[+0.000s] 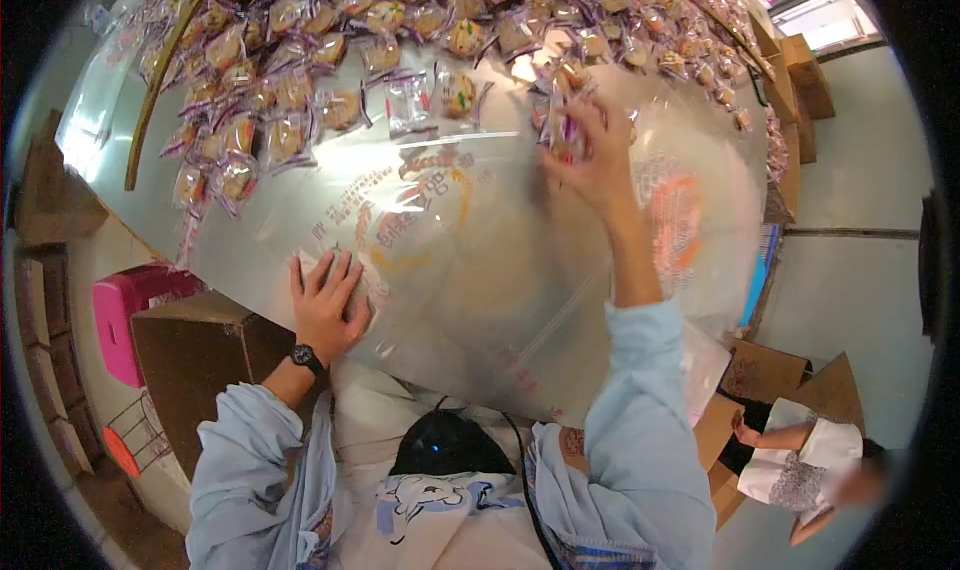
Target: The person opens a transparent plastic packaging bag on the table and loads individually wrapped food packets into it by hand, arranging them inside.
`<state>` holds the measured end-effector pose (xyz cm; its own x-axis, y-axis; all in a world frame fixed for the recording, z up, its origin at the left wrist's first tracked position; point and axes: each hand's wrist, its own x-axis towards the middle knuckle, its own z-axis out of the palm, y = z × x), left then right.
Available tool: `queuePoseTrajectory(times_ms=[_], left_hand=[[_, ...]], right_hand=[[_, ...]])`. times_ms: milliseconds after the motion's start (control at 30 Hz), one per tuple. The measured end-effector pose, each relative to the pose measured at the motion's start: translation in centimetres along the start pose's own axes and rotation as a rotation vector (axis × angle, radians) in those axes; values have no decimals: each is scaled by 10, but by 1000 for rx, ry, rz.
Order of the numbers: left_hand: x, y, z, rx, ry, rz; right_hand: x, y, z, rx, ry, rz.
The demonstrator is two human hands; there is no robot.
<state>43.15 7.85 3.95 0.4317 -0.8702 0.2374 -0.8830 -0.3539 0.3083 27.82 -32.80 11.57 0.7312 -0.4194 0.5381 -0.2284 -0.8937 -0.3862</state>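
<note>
My left hand (330, 305) lies with fingers spread on a large clear plastic bag (500, 240) printed in red and orange. A dark watch is on that wrist. Farther forward, my right hand (595, 155) is closed around individually wrapped cookies (568, 138) in clear purple-edged packets; the fingers partly hide them, so I cannot tell how many are held. Just left of this hand lie a wrapped cookie (458, 96) and a white sachet-like packet (408, 102).
Many more wrapped cookies (290, 15) cover the far part of the table, between wooden strips (158, 90). A pink stool (120, 325) and a cardboard box (190, 350) stand at left. At lower right, a person (800, 455) is beside open cartons (765, 370).
</note>
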Motion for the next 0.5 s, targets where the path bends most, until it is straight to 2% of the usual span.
queuePoseTrajectory(times_ms=[233, 433, 500], left_hand=[[-5, 11, -10, -6, 61, 32], [-19, 18, -13, 52, 121, 76], [-32, 41, -24, 128, 91, 3]], right_hand=[[-133, -67, -41, -107, -30, 346], [-215, -64, -84, -315, 35, 355], [-224, -81, -104, -178, 104, 401]])
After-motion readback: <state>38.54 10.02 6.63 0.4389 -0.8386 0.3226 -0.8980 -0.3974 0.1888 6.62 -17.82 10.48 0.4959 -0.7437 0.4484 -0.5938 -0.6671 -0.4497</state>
